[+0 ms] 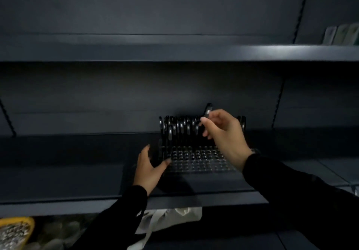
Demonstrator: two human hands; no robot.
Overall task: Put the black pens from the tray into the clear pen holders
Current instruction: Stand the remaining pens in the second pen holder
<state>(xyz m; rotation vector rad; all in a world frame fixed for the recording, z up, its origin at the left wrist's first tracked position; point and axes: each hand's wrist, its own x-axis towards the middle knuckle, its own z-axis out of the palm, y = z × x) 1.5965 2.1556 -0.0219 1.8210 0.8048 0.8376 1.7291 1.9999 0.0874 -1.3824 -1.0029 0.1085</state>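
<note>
Black pen (pixel 207 112) pinched by right hand (pixel 225 133).

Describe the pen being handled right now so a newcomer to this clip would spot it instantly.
On the dark middle shelf stands a clear plastic pen holder with a back row of upright black pens. The right hand pinches one black pen above that row. Unlike the others, it sticks up higher, tilts, and shows a small pale label.

dark shelves (pixel 174 52), a yellow container (pixel 17 230) lower left, white cloth (pixel 174 217) beneath.
</note>
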